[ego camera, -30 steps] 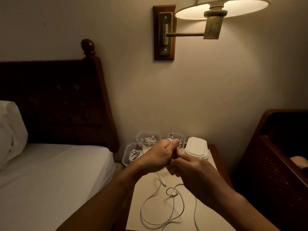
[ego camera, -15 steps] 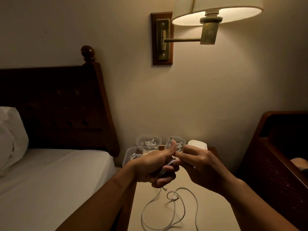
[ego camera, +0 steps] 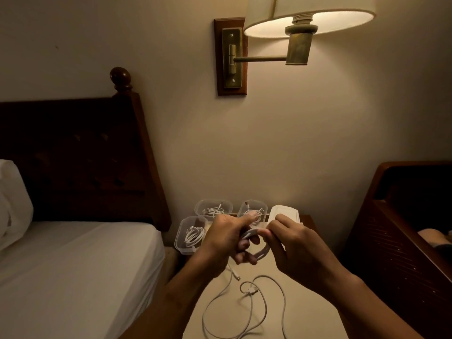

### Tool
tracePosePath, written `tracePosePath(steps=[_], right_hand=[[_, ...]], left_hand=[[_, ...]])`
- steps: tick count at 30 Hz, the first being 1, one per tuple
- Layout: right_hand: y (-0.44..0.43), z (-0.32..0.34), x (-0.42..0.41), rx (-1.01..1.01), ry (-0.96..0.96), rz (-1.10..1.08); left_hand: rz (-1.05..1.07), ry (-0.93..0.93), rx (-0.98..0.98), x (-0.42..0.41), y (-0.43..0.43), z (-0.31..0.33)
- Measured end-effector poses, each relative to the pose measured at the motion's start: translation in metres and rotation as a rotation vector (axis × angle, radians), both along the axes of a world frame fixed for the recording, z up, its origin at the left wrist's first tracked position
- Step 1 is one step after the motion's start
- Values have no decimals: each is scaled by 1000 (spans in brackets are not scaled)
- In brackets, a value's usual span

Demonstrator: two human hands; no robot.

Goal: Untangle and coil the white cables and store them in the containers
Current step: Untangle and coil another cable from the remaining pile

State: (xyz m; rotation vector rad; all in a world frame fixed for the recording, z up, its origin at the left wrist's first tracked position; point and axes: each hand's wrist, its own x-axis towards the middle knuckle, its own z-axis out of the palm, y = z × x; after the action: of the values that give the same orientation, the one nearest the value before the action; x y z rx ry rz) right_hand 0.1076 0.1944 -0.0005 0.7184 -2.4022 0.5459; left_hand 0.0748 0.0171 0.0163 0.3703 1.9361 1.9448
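Dim bedroom under a lit wall lamp; pale desk wedged between bed and dark wooden furniture. Above the desk's middle, gripping a small white coil in the left hand, fingers curled through the loops, thumb on top. Pinching the coil's right side with the right hand, fingertips closed on the strands. Coil roughly upright, between both hands, touching each. Below and nearer the body, loose cable sprawled in wide curves, one strand rising toward the left hand, the nearer one; probably more to wind in. Behind the hands, three clear containers, each with a coiled cable inside, and white lids stacked just right of them.
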Motion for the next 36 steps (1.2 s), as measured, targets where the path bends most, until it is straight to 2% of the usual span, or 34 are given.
tracePosePath(steps=[6,8,12,15,17,20,21,22,23,26,27,32,34,36], right_hand=[[4,0,2,-363,-118,-38],[2,1,4,-469,-136,-42],[3,1,3,-615,-313,2],[16,0,2,-568,-453,139],[24,-3,1,-438,-463,161],[35,-14,-8,112,-62,-58],[36,-15,-12,202,29,-128],[36,-16,-16,180,63,-164],[32,-15,-15,57,11,-156],[24,-13,-15,-571,-295,-13],[20,-10,-13,-697,-362,6],[2,1,-6,-1179,-611,120],[-2,3,-7,-1295,-693,134],[-2,3,-7,-1327,-720,139]], left_hand=[[-354,-67,137,-8,-20,-2],[-346,-7,86,-7,-18,-3],[-214,123,-62,-5,-7,-5],[-208,95,-70,-5,-9,-2],[-219,47,-56,-5,-13,0],[-245,19,-27,-4,-15,2],[-256,24,-23,-3,-14,3],[-265,33,-22,-1,-13,5],[-271,44,-22,0,-12,7],[-256,74,-21,0,-10,12],[-251,87,-29,-1,-10,13],[-228,157,-116,-3,-9,12],[-211,173,-143,-4,-8,11],[-203,186,-170,-5,-9,10]])
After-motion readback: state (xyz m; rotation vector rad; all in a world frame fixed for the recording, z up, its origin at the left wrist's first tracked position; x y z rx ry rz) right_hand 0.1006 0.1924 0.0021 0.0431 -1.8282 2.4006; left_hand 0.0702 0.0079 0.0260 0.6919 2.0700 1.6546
